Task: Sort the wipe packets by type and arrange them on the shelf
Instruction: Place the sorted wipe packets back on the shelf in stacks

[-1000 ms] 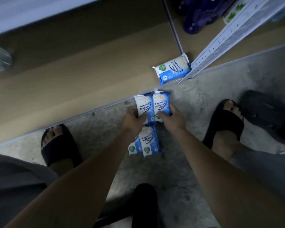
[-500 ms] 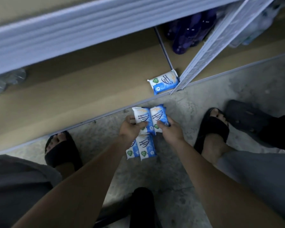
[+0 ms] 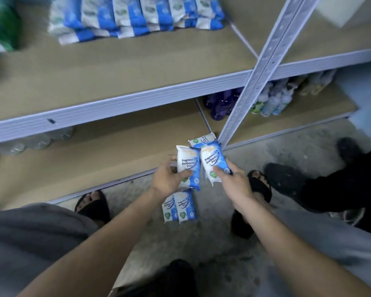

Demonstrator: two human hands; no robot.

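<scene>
Wipe packets, two together, lie on the floor close to me. Just above, my left hand grasps one packet and my right hand grasps another packet, fingers curled around both. A fourth packet lies on the bottom shelf beside the post; a stacked row sits on the upper shelf.

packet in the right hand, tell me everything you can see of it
The packet is a soft, glossy film pouch, white with a blue side, printed "Fragrance", "Antibacterial Wipes", with a gold mark at the top and a green badge near the bottom. It looks sealed and full. The right hand grips its lower end, thumb across the front. It is tilted, held above the floor by the lower shelf's edge. Its left edge meets the other held packet, and it hides part of a shelf packet.
</scene>
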